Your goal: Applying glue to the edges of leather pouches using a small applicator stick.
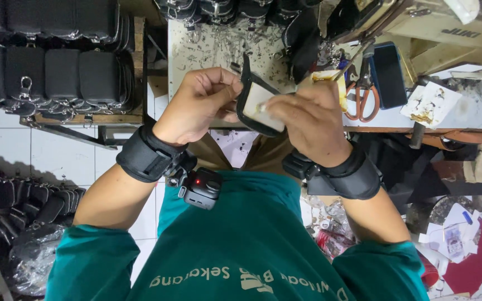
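Here, the left hand [205,103] is closed on the black edge of a small pouch panel [256,106] — thumb and fingers pinch its left side and hold it up in front of the chest. The right hand [308,120] grips the same piece from the other side, fingers curled over the pale inner face; whether they also hold a tool I cannot tell. Both wrists carry wide black straps, and a small black camera unit [201,188] with a red light hangs under the left one. The forearms rise from teal sleeves and meet over the piece, elbows spread.

Just beyond the hands lies a white worktable [207,53], speckled with dark scraps. On its right part rest orange-handled scissors [362,92] beside a dark phone [389,75]. To the left a wooden rack [85,117] holds rows of finished black zip pouches [62,72] — more are heaped on the floor at far left [23,203].
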